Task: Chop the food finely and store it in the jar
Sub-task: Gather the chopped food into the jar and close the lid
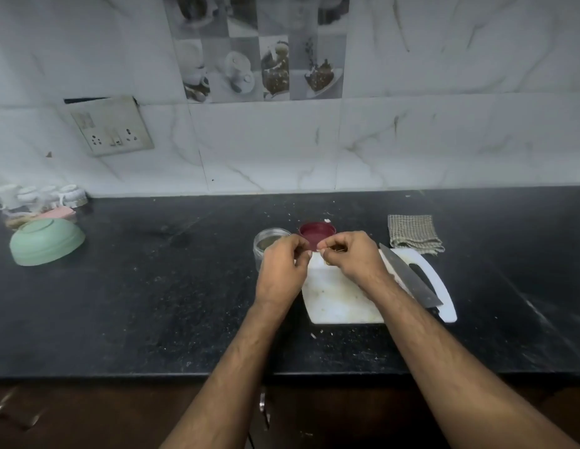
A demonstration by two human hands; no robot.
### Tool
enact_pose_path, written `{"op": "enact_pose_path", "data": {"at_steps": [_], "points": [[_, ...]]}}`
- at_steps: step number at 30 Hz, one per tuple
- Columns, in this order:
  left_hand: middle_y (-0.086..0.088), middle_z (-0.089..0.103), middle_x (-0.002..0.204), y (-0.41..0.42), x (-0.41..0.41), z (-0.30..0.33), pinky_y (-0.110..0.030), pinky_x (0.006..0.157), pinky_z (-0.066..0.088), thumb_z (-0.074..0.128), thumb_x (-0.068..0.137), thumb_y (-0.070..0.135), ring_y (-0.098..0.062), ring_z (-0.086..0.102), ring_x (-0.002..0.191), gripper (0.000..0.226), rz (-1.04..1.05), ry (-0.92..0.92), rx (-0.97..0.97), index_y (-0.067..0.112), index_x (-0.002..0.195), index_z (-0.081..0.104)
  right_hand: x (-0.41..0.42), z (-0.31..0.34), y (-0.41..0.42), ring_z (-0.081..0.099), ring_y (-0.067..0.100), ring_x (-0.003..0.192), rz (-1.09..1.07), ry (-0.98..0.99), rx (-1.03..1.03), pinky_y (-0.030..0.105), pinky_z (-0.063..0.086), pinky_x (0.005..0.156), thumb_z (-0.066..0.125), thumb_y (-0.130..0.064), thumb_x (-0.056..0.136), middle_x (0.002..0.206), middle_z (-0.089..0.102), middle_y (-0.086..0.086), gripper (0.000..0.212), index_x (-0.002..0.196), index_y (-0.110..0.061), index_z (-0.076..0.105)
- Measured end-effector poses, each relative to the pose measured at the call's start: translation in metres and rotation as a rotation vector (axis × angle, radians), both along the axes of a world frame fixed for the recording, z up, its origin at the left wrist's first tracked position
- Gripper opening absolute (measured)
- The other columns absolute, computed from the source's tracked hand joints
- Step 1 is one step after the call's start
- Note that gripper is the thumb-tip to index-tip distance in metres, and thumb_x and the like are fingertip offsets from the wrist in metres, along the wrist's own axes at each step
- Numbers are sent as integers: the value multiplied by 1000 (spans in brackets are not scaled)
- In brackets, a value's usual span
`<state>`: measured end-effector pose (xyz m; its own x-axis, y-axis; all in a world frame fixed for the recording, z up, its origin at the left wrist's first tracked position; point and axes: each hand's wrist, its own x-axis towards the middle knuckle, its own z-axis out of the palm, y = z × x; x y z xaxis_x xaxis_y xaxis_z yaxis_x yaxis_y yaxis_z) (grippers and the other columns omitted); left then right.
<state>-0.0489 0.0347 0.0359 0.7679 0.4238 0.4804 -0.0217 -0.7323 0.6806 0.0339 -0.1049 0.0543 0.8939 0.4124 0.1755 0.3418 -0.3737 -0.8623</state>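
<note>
Far to the left, some white cups [39, 196] sit by the wall, and a green bowl [47, 241] lies upside down on the black counter [152, 303]. On the wall above is a plug socket [112, 128].

Near the middle stands the glass jar [267, 243] with no lid on. The left hand [282, 270] is in front of it, fingers curled. Just right of the jar lies the dark red lid [316, 231], open side up.

The right hand [353, 257] is close beside the left hand — fingertips almost meeting over the far edge of the white cutting board [337, 303]. They seem to pinch a tiny bit of food, too small to tell what.

The knife [411, 280] rests on the board's right side. Behind it — a folded checked cloth [413, 233].
</note>
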Motion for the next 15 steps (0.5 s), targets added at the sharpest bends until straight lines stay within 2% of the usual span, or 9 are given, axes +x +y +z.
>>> {"op": "enact_pose_path", "data": {"at_steps": [2,6,9,12,15], "points": [[11,65,94,15,-3,11,-14,75,49,69,93,14,-1,61,87,12,28,-5,21,18,105,70,3,10,19,71,2,77,25,-19,-18,22,58,76,79,-18,87,84,76,-12,8,94,-23,80],[9,65,104,48,-6,22,-25,85,56,70,93,16,-4,61,92,22,80,41,27,19,115,67,6,22,57,69,2,82,64,-52,-52,23,57,76,77,-16,88,86,75,-12,10,94,-23,80],[7,64,107,64,-9,25,-25,87,54,70,94,15,-5,60,94,25,103,102,68,18,118,65,6,25,80,68,1,81,99,-90,-81,21,56,74,77,-16,88,86,75,-13,11,94,-23,80],[7,64,113,76,-9,22,-32,92,56,71,93,18,-8,61,100,33,99,139,68,19,125,61,8,26,99,68,0,80,131,-157,-142,19,54,70,75,-16,89,89,74,-14,10,94,-24,79],[6,63,119,83,-7,17,-35,94,56,72,93,20,-10,61,106,45,90,184,44,19,135,55,10,25,112,68,9,78,186,-291,-314,31,58,75,68,-9,92,87,74,-4,14,88,-19,77]]}}
